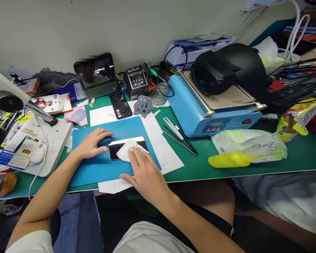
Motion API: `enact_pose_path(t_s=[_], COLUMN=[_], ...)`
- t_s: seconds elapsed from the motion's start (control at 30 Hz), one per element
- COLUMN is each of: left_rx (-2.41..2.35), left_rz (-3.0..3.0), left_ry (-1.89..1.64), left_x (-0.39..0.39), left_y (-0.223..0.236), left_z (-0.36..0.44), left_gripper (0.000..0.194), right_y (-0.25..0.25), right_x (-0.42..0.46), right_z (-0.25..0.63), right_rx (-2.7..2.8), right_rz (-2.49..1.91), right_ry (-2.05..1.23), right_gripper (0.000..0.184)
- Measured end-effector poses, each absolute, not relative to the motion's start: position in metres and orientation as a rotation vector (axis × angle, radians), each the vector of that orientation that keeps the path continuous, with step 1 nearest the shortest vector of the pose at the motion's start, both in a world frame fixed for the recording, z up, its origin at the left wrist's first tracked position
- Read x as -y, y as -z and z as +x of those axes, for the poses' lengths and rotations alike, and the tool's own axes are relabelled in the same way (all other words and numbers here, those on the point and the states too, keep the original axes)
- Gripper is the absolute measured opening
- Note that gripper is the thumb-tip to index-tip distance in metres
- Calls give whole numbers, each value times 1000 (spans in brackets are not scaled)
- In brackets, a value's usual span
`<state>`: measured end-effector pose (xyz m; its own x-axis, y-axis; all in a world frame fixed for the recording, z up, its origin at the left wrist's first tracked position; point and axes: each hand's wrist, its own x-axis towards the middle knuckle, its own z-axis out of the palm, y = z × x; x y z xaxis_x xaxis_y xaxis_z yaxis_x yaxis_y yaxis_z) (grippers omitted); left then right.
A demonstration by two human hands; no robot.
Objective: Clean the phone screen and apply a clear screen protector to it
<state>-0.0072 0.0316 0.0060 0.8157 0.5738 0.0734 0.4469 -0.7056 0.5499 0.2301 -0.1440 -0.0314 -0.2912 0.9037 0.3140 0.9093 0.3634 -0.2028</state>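
A black phone (116, 147) lies screen up on a blue mat (94, 168) at the middle of the green table. My left hand (93, 144) rests flat on the mat, fingers spread, touching the phone's left end. My right hand (144, 172) presses a white wipe (125, 151) onto the phone's screen with its fingers stretched out flat over the cloth.
Tweezers and thin tools (179, 135) lie right of the mat. A blue machine (216, 116) carries a black helmet-like object (226, 68). A plastic bag (250, 144) and a yellow object (226, 160) lie at right. A microscope stand (13, 102) and boxes crowd the left. A soldering station (135, 82) stands behind.
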Motion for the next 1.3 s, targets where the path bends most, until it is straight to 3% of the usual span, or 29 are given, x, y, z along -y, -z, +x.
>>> enact_pose_path(t_s=[0.23, 0.3, 0.53, 0.83, 1.03, 1.3], left_rx=[-581, -445, -773, -891, -1134, -1003], left_rz=[2769, 2859, 3002, 3011, 2762, 2496], left_ry=[-338, -199, -68, -16, 83, 106], left_x=[-2, 15, 46, 48, 24, -5], left_y=[-15, -16, -4, -16, -20, -26], left_z=[21, 37, 68, 105, 125, 132], left_gripper=[49, 57, 69, 42, 24, 18], right_y=[30, 32, 26, 23, 29, 27], right_x=[125, 120, 92, 32, 22, 27], right_z=[234, 245, 318, 327, 326, 338], right_rx=[2262, 2275, 1976, 2102, 2117, 2061], right_rz=[-1517, -1429, -1323, -1302, -1349, -1364], right_ry=[-85, -177, -395, -663, -729, -888], right_gripper=[81, 72, 40, 16, 16, 23])
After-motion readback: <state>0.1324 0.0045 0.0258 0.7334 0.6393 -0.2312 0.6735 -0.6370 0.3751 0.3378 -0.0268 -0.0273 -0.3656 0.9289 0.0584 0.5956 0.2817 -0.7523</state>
